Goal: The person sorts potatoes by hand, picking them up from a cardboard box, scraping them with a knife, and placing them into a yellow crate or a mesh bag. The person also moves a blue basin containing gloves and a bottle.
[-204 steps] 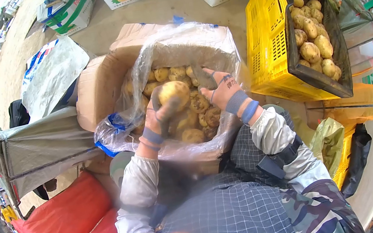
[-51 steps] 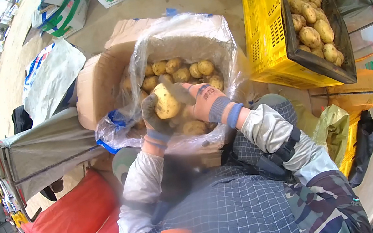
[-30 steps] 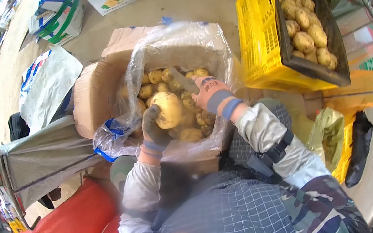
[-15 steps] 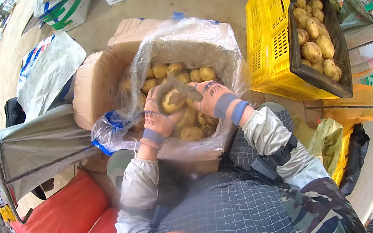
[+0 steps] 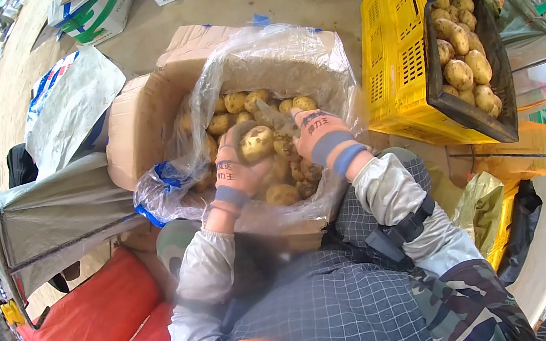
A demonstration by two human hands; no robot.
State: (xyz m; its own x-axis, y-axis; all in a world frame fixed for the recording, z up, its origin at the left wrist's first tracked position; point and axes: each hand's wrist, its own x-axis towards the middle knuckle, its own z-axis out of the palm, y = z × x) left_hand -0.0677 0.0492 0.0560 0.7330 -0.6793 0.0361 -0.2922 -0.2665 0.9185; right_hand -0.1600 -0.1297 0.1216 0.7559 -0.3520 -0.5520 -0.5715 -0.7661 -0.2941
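Note:
My left hand (image 5: 235,165), in a pink glove with grey fingers, is closed around a potato (image 5: 257,144) above the open carton. Brown dirt marks show on the potato's yellow skin. My right hand (image 5: 325,138), gloved alike, hovers just right of the potato. A blurred grey shape (image 5: 273,114) reaches from its fingers toward the potato's upper side; I cannot tell whether it is a fingertip or a tool. Below both hands, loose potatoes (image 5: 281,194) lie in the clear plastic liner (image 5: 318,58) of the cardboard carton (image 5: 140,130).
A tilted yellow crate (image 5: 392,57) with a dark rim stands at the right, holding several potatoes (image 5: 459,74). Red sacking (image 5: 101,319) lies at lower left. White printed cartons (image 5: 102,16) stand at the back. A grey-white sheet (image 5: 76,104) is left of the carton.
My right hand has drawn slightly right, away from the potato. The potato in my left hand shows a brighter face, with less brown on it.

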